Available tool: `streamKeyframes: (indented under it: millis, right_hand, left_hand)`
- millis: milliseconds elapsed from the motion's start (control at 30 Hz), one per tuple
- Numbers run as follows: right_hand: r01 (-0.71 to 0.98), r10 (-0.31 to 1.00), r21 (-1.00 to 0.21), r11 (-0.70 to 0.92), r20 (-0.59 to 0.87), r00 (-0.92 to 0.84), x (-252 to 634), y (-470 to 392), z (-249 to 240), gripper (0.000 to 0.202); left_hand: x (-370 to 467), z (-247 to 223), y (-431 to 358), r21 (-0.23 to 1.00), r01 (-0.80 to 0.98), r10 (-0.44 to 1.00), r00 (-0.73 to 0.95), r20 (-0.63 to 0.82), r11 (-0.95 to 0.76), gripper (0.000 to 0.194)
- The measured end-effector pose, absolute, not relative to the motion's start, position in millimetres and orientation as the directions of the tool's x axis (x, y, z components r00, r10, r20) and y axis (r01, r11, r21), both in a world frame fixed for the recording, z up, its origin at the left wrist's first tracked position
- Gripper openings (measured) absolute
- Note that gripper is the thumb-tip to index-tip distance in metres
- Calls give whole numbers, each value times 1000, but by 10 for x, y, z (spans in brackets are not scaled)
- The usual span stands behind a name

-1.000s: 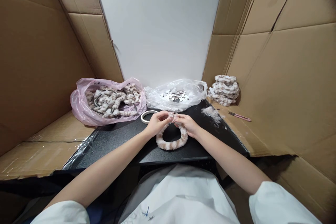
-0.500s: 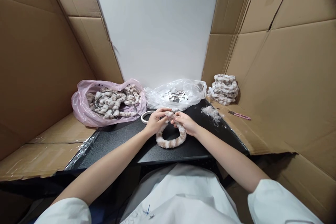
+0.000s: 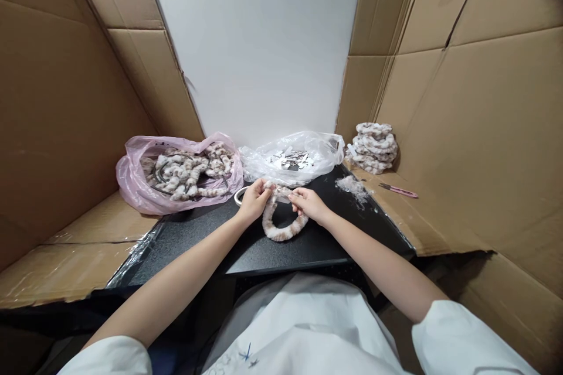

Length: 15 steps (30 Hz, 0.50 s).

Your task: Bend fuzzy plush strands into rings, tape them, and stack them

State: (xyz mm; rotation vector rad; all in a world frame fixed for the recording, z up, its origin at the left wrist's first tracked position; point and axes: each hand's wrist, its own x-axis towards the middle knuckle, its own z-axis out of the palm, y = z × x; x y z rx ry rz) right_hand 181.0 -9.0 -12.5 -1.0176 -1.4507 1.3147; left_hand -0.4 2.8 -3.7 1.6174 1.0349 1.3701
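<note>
A fluffy white-and-brown plush ring (image 3: 284, 233), like a furry headband, rests with its lower part on the black tabletop (image 3: 193, 249). My left hand (image 3: 255, 202) is closed on the upper left of the ring, thumb and fingers pinched together. My right hand (image 3: 311, 205) pinches at its upper right, where a small pale strip (image 3: 282, 194) shows between the hands. Whether that strip is tape or part of the ring is too small to tell. Just behind my left hand lies a white tape roll (image 3: 239, 195), partly covered.
A pink plastic bag (image 3: 132, 179) of plush pieces and dark tubes stands at left. Behind the hands, a clear bag (image 3: 323, 149) holds flat white pieces. Stacked plush rings (image 3: 373, 149), loose fluff (image 3: 352, 186) and pink-handled snips (image 3: 399, 190) are at right. Cardboard walls (image 3: 492, 129) flank the table.
My hands have drawn apart at the top of the ring, the left moving slightly left. A pale strip now shows between them. The ring has turned and tilted slightly.
</note>
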Motion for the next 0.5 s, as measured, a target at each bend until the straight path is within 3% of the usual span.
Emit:
streamKeyframes:
  millis: [100, 233, 333, 500]
  right_hand:
    - [-12, 964, -995, 100, 100, -248, 1813, -94, -113, 30]
    - [-79, 950, -994, 75, 96, -299, 1811, -106, -101, 33]
    - [-86, 929, -994, 71, 97, -358, 1798, -112, -102, 35]
    - [-63, 931, -994, 85, 102, -350, 1790, -132, -76, 36]
  left_hand:
    - [0, -29, 16, 947, 5, 939, 135, 316, -320, 30]
    - [-1, 1, -19, 983, -101, 937, 300, 180, -156, 52]
    - [9, -32, -6, 983, -142, 927, 341, 159, -116, 42]
    - [8, -124, 64, 975, -87, 930, 293, 222, -206, 35]
